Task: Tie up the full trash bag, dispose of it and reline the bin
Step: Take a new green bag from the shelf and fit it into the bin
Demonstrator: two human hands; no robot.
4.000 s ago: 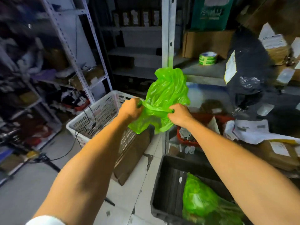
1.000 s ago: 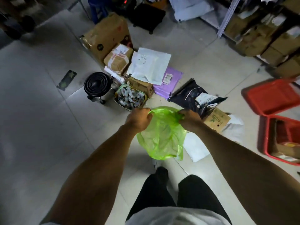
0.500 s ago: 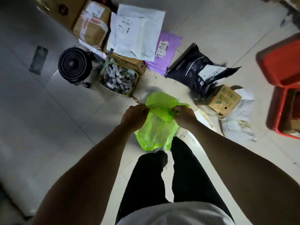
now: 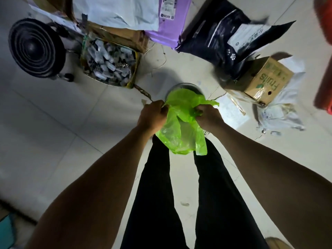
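Observation:
An empty, thin green trash bag (image 4: 181, 126) hangs between my two hands over the tiled floor. My left hand (image 4: 152, 116) grips the bag's left edge and my right hand (image 4: 207, 116) grips its right edge. Just beyond the bag, a small round bin (image 4: 185, 86) stands on the floor; only the far arc of its rim shows, the rest is hidden by the bag. My black-trousered legs are below the bag.
A cardboard fruits box (image 4: 264, 83) and a dark mailer bag (image 4: 226, 42) lie to the right. A box of small clear items (image 4: 109, 65) and a black round wheeled object (image 4: 36, 49) sit to the left. Purple and white parcels (image 4: 143, 13) lie further ahead. A red crate (image 4: 325, 51) shows at the right edge.
I turned from the shelves to the floor clutter. In the last second the view has closed in and tilted down, and the bin's rim now shows behind the bag. Both hands kept hold.

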